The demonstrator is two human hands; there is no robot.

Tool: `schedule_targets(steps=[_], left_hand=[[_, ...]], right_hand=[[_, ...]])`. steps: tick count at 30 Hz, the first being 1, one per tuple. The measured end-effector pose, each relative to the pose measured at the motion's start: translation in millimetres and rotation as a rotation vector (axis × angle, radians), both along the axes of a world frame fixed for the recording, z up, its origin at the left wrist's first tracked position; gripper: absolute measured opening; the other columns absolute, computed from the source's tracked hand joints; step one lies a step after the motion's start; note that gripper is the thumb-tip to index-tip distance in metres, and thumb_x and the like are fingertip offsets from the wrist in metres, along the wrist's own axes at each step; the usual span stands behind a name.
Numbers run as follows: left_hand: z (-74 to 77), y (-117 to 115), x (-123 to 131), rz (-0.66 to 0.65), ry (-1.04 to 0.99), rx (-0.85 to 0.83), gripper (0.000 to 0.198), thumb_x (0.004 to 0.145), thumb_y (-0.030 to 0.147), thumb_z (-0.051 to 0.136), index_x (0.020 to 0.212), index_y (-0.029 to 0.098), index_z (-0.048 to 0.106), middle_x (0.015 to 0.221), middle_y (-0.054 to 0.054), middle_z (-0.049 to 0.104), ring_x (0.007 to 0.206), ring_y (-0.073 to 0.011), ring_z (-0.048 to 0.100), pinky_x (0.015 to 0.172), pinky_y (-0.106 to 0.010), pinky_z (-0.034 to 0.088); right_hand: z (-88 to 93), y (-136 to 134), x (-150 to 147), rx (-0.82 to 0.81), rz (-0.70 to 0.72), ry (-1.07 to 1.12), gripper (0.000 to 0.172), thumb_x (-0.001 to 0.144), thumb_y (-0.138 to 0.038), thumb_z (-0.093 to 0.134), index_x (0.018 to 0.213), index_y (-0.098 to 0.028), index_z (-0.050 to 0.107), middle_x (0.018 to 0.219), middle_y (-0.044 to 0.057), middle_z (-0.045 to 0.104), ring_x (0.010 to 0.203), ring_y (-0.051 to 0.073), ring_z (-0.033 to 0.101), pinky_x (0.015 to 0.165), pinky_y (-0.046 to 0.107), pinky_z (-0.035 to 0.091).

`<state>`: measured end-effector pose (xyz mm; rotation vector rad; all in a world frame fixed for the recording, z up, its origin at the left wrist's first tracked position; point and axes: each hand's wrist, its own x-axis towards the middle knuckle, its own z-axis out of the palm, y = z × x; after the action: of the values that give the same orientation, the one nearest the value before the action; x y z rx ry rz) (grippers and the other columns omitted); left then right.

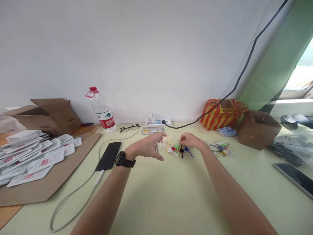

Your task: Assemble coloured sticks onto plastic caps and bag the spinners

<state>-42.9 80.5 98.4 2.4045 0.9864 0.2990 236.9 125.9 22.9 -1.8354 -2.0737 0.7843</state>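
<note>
— Where is my left hand point(146, 147), and what has it got?
— Your left hand, the one with the black watch point(125, 160) on its wrist, is out over the middle of the pale green table point(171, 202), toward the far side. Its fingers are spread and curled round the left end of a clear bag point(164, 143). It is grasping that bag.
— And my right hand point(192, 141)?
— It is just right of the bag, with the fingertips drawn together in a pinch at the bag's right edge. I cannot tell whether you are pinching the film or something inside it.
— What is in the bag?
— Small coloured picks point(174, 149) in red, green and white sit between your hands. A black pick point(182, 151) and a blue pick point(188, 150) lie just near of your right fingertips.
— What is around me?
— A second packet of picks point(221, 148) lies right of your right wrist. A phone point(109, 156) on its cable lies left of your left wrist. Far off by the wall are glasses point(129, 128), a power strip point(156, 122) and a water bottle point(101, 111). A striped bag point(221, 114) and a cardboard box point(259, 129) stand far right. White packets point(31, 153) are piled at the left.
</note>
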Motion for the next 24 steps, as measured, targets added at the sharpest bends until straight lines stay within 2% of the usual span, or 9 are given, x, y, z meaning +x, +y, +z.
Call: schedule_targets(steps=[7,13,16,20,24], left_hand=[[2.2,0,-1,-0.027,-0.008,0.015,0.086,0.064,0.047,0.09,0.137,0.024,0.052,0.121,-0.01,0.062,0.107,-0.0305,0.061,0.086,-0.038,0.048],[5.7,-2,-2,0.001,-0.039,0.01,0.086,0.064,0.053,0.088,0.138,0.025,0.053,0.116,-0.008,0.062,0.102,-0.0286,0.062,0.082,-0.036,0.049],[6.3,-3,-1,0.02,-0.065,-0.017,0.086,0.072,0.061,0.082,0.142,0.025,0.049,0.118,-0.008,0.061,0.102,-0.0273,0.063,0.081,-0.036,0.049],[9.4,-6,2,0.007,-0.099,-0.05,0.086,0.076,0.063,0.078,0.146,0.025,0.045,0.117,-0.009,0.062,0.101,-0.0259,0.064,0.083,-0.036,0.05],[15.5,-10,6,-0.036,-0.17,-0.155,0.08,0.078,0.056,0.08,0.145,0.026,0.048,0.115,-0.008,0.062,0.101,-0.0248,0.064,0.084,-0.036,0.051]], right_hand=[[12.7,-8,7,-0.035,0.031,0.116,0.007,0.08,-0.012,0.069,0.087,-0.014,0.07,0.073,0.003,0.073,0.06,0.013,0.065,0.052,0.019,0.043],[46.3,-20,34,0.072,-0.018,0.206,0.013,0.082,-0.018,0.071,0.094,-0.016,0.067,0.077,0.005,0.073,0.059,0.014,0.066,0.053,0.022,0.048],[71.2,-31,40,0.205,-0.049,0.306,0.016,0.088,-0.027,0.069,0.1,-0.017,0.066,0.085,0.006,0.072,0.067,0.015,0.069,0.061,0.024,0.054],[102.9,-51,29,0.558,0.004,0.671,0.033,0.083,-0.044,0.079,0.101,-0.017,0.071,0.087,0.007,0.072,0.074,0.019,0.072,0.066,0.031,0.061],[122.4,-69,9,0.678,0.044,0.82,0.039,0.078,-0.05,0.084,0.1,-0.019,0.074,0.092,0.006,0.073,0.075,0.02,0.073,0.069,0.034,0.064]])
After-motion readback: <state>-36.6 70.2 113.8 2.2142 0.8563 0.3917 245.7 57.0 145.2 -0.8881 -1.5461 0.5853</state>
